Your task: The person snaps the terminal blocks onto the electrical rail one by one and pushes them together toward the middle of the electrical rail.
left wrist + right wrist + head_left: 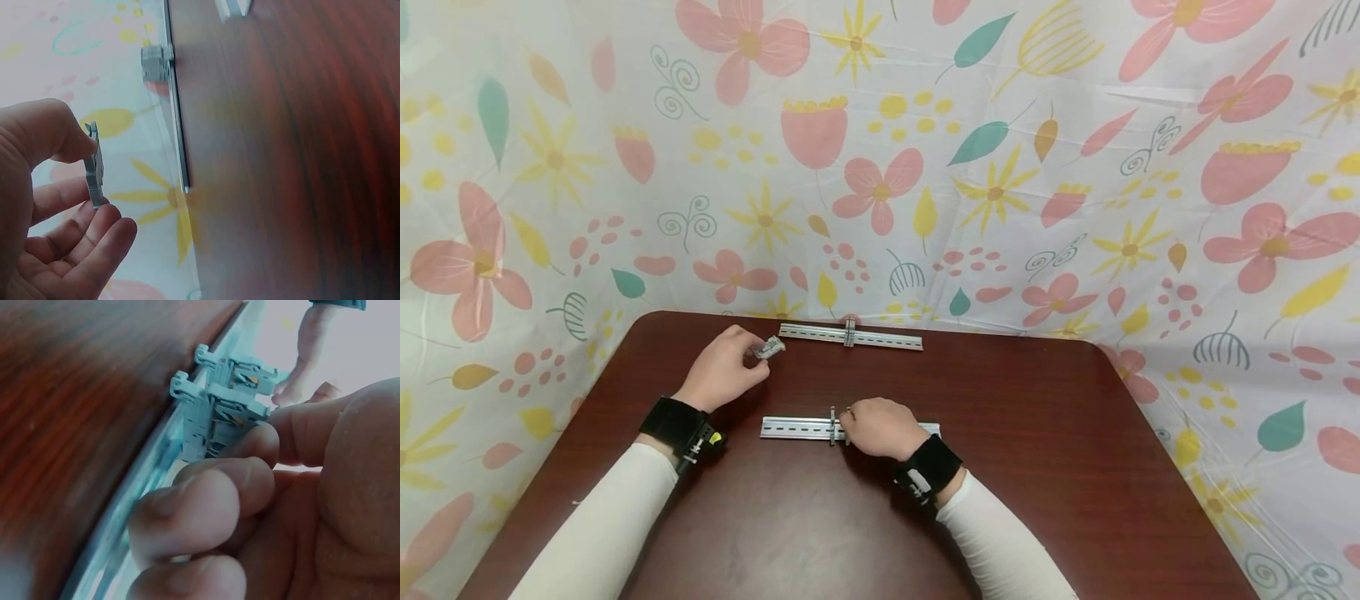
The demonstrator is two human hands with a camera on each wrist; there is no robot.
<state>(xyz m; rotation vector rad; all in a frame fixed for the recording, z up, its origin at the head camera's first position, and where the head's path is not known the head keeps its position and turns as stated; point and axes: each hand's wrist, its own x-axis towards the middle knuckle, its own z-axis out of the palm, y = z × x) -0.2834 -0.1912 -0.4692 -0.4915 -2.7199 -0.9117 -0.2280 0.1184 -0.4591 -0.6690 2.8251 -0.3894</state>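
Note:
My left hand (721,368) is raised over the back left of the table, pinching a thin grey DIN-rail terminal block (94,170) between thumb and fingertips. A metal DIN rail (792,427) lies across the middle of the table. On it my right hand (883,428) pinches one grey terminal block (201,422) with curled fingers, which partly hide it. Just beyond stands a second terminal block (251,370) on the same rail, close beside the first. The right end of the rail is partly covered by the right hand.
Behind, near the table's back edge, lies another DIN rail (808,334) carrying grey terminal blocks (849,332) near its middle. The brown table (1037,467) meets a flower-printed cloth (880,150) at the back and sides.

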